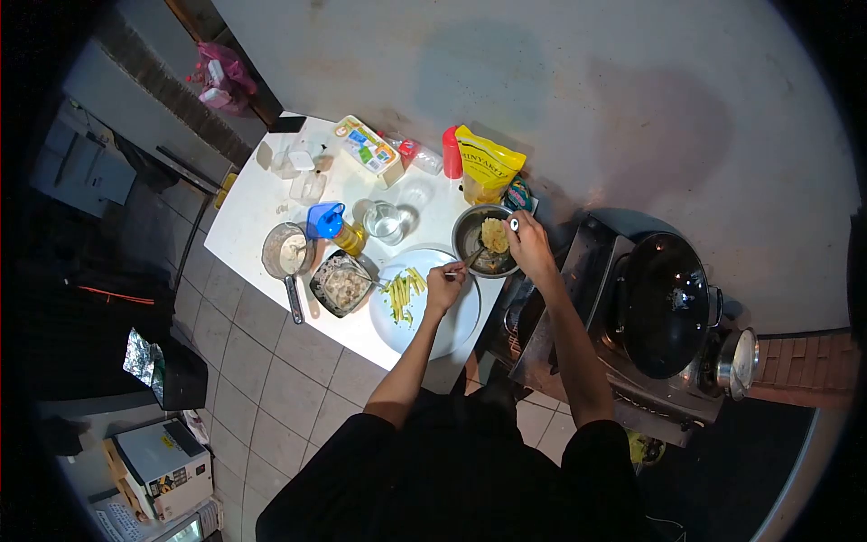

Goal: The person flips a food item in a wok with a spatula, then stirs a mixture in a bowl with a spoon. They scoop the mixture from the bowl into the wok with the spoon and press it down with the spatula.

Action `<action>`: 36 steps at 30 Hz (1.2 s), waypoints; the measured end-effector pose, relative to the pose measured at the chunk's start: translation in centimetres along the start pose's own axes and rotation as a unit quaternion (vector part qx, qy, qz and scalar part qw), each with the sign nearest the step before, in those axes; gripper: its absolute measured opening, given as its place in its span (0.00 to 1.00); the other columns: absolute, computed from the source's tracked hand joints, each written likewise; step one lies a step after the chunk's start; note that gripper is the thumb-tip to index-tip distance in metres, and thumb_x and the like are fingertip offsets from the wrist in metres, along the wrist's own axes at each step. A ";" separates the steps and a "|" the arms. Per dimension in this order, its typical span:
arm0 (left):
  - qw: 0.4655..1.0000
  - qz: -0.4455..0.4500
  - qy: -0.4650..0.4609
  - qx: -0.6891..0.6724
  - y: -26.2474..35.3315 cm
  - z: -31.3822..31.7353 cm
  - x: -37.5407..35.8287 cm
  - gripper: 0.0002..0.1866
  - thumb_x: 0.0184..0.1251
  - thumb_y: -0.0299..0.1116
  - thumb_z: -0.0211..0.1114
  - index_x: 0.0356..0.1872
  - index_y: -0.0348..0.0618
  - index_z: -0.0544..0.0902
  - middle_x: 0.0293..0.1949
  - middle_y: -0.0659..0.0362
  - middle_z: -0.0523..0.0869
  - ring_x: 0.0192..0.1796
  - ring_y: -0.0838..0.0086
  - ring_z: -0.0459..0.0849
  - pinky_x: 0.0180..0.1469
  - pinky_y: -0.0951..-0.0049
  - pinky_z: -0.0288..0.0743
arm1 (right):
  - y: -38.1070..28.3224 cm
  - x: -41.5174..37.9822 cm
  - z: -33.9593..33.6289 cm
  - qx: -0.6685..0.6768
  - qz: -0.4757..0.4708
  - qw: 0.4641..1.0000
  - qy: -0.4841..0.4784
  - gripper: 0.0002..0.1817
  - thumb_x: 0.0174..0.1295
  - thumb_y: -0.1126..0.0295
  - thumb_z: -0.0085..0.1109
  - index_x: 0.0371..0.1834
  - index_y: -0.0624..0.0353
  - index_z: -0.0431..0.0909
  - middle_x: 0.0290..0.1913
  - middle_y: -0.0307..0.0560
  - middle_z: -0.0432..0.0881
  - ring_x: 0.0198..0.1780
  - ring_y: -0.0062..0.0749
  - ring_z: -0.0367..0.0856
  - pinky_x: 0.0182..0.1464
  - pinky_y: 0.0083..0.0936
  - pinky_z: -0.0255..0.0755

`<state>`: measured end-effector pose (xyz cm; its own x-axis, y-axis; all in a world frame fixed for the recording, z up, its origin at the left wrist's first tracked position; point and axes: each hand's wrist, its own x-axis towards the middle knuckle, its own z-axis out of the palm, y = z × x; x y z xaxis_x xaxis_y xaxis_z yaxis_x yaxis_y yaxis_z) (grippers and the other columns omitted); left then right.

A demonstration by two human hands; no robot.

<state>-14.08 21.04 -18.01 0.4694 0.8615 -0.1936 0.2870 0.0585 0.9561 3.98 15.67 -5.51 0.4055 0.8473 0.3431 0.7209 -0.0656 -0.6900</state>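
My right hand (529, 246) is over the steel bowl (461, 237) at the table's right corner, its fingers closed on a yellowish, lumpy piece of food (494, 237). A thin utensil (473, 257) runs from my left hand (444, 287) into that bowl; the fingers are wrapped round its handle, and its far end is at the food. Beneath my left hand lies a large white plate (424, 339) with pale green-yellow strips (403, 291) on its left half. Just left of the plate, a dark square bowl (342, 284) holds a pale chunky mixture with a spoon (368, 279) in it.
A saucepan (288, 250), oil bottle (347, 237), glass (385, 222), margarine-like tub (370, 152), red bottle (452, 154) and yellow pouch (489, 163) stand on the white table (237, 226). To the right, a black wok (666, 305) sits on the stove (591, 280), beside a metal pot (739, 363).
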 end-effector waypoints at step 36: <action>0.993 -0.053 0.019 -0.099 1.2 0.4 -1.0 0.12 0.56 0.24 0.63 0.41 0.32 0.84 0.30 0.58 0.85 0.31 0.81 0.79 0.37 0.80 0.73 | -1.7 -1.3 -2.3 -0.061 -0.021 0.998 0.006 0.08 0.60 0.73 0.57 0.33 0.68 0.73 0.34 0.60 0.76 0.38 0.60 0.76 0.38 0.43 0.71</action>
<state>-13.89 20.00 -16.76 0.4116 0.8638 -0.2907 0.1609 0.2451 0.9561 3.56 13.47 -3.34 0.3793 0.8447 0.3776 0.8002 -0.0945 -0.5923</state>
